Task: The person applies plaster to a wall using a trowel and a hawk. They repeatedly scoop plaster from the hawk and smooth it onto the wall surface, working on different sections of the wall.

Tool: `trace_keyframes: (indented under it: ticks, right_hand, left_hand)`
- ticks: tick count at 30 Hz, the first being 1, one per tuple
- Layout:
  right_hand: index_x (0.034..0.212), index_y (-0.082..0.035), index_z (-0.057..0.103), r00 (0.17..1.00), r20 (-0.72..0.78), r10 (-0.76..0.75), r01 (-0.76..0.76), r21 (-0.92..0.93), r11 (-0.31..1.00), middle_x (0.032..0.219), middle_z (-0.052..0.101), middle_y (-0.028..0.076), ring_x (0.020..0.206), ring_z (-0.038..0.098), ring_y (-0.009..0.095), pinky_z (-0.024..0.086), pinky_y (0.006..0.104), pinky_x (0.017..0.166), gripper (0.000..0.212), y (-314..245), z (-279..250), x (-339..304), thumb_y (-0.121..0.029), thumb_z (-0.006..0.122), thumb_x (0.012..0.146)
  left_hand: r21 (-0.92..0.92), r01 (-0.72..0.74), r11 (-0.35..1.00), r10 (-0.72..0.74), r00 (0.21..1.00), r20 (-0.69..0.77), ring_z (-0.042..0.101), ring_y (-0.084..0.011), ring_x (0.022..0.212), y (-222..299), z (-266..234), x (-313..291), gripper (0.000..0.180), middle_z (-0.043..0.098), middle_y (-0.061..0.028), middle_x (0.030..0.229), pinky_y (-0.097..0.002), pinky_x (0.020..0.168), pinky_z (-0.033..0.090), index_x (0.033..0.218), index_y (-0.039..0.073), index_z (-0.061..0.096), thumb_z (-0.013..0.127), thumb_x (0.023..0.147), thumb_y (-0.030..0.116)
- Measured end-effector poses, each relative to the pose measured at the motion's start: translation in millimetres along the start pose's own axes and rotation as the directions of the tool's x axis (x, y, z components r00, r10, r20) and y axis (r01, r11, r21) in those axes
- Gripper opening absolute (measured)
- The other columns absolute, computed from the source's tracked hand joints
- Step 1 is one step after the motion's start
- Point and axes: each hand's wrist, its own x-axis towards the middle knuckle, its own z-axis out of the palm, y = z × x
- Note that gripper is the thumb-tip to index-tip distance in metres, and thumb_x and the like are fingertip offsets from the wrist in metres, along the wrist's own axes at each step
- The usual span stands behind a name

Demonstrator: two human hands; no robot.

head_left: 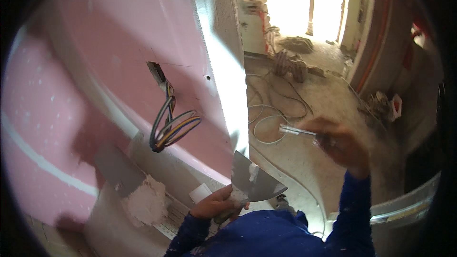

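My left hand [216, 203] is closed round the handle of a wide putty knife [261, 181], its grey blade turned up and to the right with a dab of white compound on it. The blade's upper corner is close to the lower end of a white-coated wall corner [227, 74]. Farther right, my right hand [342, 145], blurred, is raised and closed on a thin tool [297, 130] seen nearly edge-on; it looks like a narrow putty knife. A pink plasterboard wall [119, 43] rises at the left. From its cutout hangs a loop of coloured electrical wires [173, 131].
A heap of pale compound [147, 202] lies at the lower left beside a grey plate [116, 169]. Cables [285, 114] coil across the dusty floor. Sacks [290, 66] and rubble lie near the bright doorway [285, 2]. A pile [378, 104] stands at the right.
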Motion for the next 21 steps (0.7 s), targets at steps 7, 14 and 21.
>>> trace_keyframes:
  ticks: [7, 14, 21]
  right_hand:
    - [0.137, -0.02, 0.057, 0.854, 0.278, -0.44, 0.337, 0.348, 0.875, 0.144, 0.045, 0.013, 0.133, 0.042, 0.037, 0.041, 0.0475, 0.108, 0.068, 81.9, 29.4, -21.4, -0.003, 0.077, 0.074]
    - [0.137, -0.015, 0.05, 0.833, 0.396, -0.387, 0.17, 0.482, 0.86, 0.141, 0.042, 0.019, 0.132, 0.041, 0.041, 0.041, 0.045, 0.11, 0.073, 175.8, 27.9, -19.2, 0.011, 0.067, 0.07]
    - [0.135, -0.001, 0.048, 0.965, 0.172, -0.196, 0.092, 0.478, 0.873, 0.131, 0.055, 0.021, 0.126, 0.051, 0.034, 0.04, 0.0393, 0.109, 0.054, 263.0, 26.6, 47.8, 0.011, 0.054, 0.082]
  left_hand:
    - [0.063, -0.145, 0.987, 0.157, 0.947, -0.281, 0.058, -0.0094, 0.066, -18.2, 47.3, 67.2, 0.044, 0.064, -0.0071, 0.096, -0.0232, 0.057, 0.05, 0.133, 0.001, 0.046, 0.062, 0.093, 0.01]
    - [0.032, -0.31, 0.95, 0.295, 0.863, -0.411, 0.059, -0.0128, 0.058, -38.5, 93.6, 112.7, 0.039, 0.065, -0.0098, 0.091, -0.0253, 0.047, 0.047, 0.125, 0.001, 0.05, 0.067, 0.09, 0.009]
    - [0.0, -0.539, 0.842, 0.385, 0.601, -0.7, 0.06, -0.0146, 0.061, -56.8, 154.6, 95.8, 0.044, 0.064, -0.0117, 0.09, -0.0271, 0.05, 0.048, 0.121, 0.001, 0.052, 0.073, 0.087, 0.019]
